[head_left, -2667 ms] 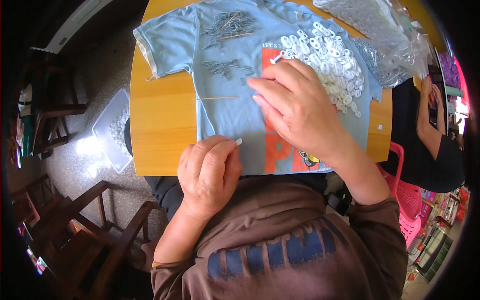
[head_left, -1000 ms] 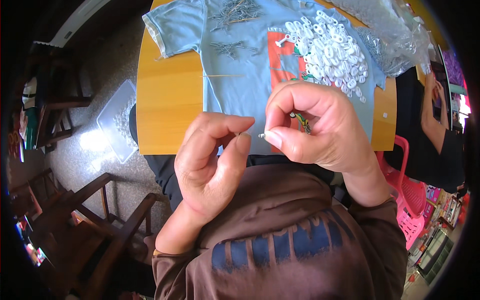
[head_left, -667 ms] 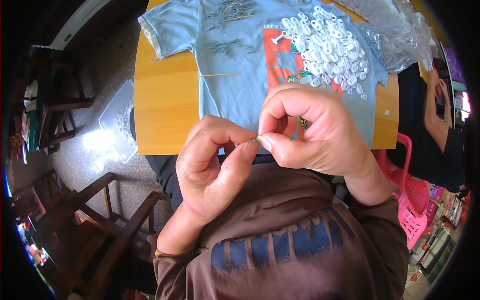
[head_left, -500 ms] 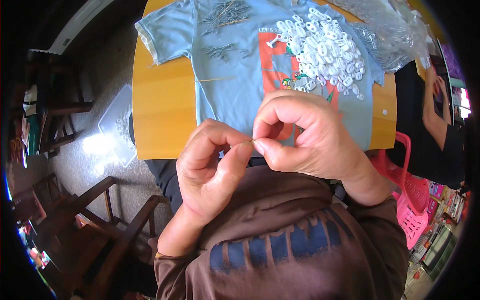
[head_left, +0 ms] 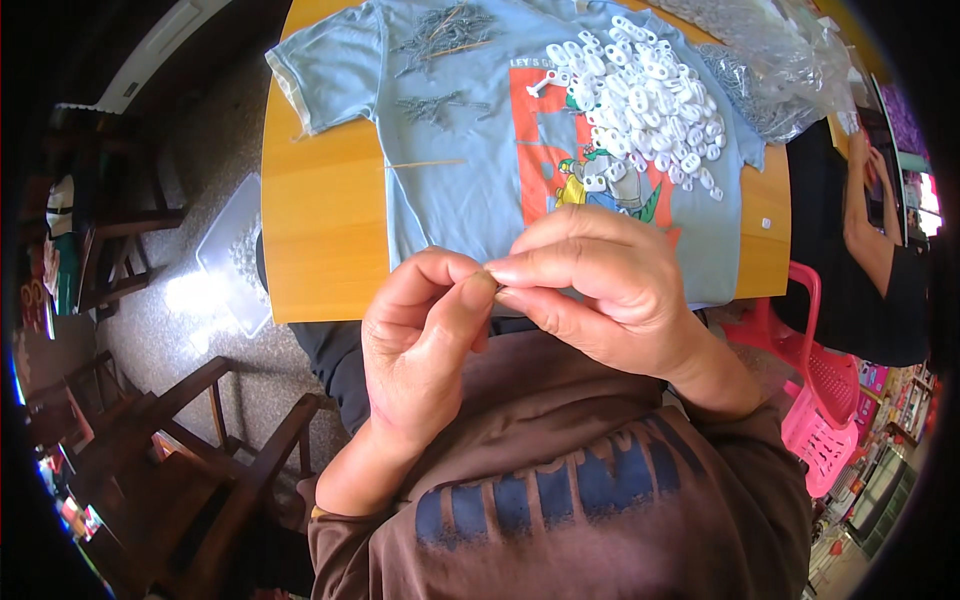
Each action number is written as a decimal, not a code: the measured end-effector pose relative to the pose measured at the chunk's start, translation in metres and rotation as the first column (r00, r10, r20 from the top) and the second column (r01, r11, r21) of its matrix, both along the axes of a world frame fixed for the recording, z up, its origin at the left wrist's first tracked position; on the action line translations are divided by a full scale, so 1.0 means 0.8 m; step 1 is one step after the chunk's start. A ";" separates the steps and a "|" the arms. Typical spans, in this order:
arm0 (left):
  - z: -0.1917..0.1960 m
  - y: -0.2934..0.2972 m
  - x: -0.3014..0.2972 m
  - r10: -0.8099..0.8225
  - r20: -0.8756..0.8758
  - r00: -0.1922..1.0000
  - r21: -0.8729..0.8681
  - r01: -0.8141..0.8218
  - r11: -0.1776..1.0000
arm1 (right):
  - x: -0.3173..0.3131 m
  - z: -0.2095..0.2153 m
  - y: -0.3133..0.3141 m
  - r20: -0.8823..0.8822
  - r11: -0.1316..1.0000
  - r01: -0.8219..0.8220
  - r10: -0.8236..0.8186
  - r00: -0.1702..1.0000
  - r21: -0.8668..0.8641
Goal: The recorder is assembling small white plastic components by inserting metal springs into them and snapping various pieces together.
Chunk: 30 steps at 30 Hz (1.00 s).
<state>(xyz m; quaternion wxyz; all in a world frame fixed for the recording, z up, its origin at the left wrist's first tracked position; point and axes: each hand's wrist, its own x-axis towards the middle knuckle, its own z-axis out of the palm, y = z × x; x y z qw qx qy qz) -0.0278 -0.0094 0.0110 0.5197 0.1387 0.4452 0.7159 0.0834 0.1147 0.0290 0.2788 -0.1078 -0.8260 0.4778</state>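
Note:
My left hand (head_left: pixel 420 335) and my right hand (head_left: pixel 610 295) meet fingertip to fingertip just off the table's near edge. Between the left thumb and forefinger is a pinch on something tiny that I cannot make out. The right fingers close in on the same spot, thumb and forefinger nearly together, and what they grip is hidden. Beyond the hands a light blue T-shirt (head_left: pixel 450 200) lies spread on the table. On it sit a heap of small white oval plastic pieces (head_left: pixel 650 110), tangled grey metal chain pieces (head_left: pixel 440 40), a smaller chain bunch (head_left: pixel 435 108) and a thin stick (head_left: pixel 425 163).
The wooden table (head_left: pixel 320 220) shows around the shirt. A clear plastic bag (head_left: pixel 790 70) with grey chains lies at the far right. One small white piece (head_left: pixel 766 223) rests near the right edge. A pink chair (head_left: pixel 825 390) stands right, beside another person's arm (head_left: pixel 868 225). A clear bin (head_left: pixel 235 255) sits on the floor.
My right fingers have straightened from a rounded pinch and now lie flatter against the left fingertips. The left hand stays pinched, its forefinger and thumb slightly shifted.

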 end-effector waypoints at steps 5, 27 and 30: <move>-0.002 -0.001 -0.001 -0.013 0.090 0.996 0.051 0.009 0.999 | 0.005 0.005 0.002 -0.049 0.997 0.015 -0.019 0.999 -0.077; 0.003 -0.007 0.009 0.033 -0.050 0.998 0.084 -0.029 0.996 | 0.011 -0.006 -0.011 -0.015 0.957 0.008 -0.013 1.000 -0.288; 0.003 -0.008 0.011 0.048 -0.083 0.995 0.080 -0.042 0.996 | 0.011 -0.006 -0.012 -0.008 0.958 0.008 -0.010 1.000 -0.288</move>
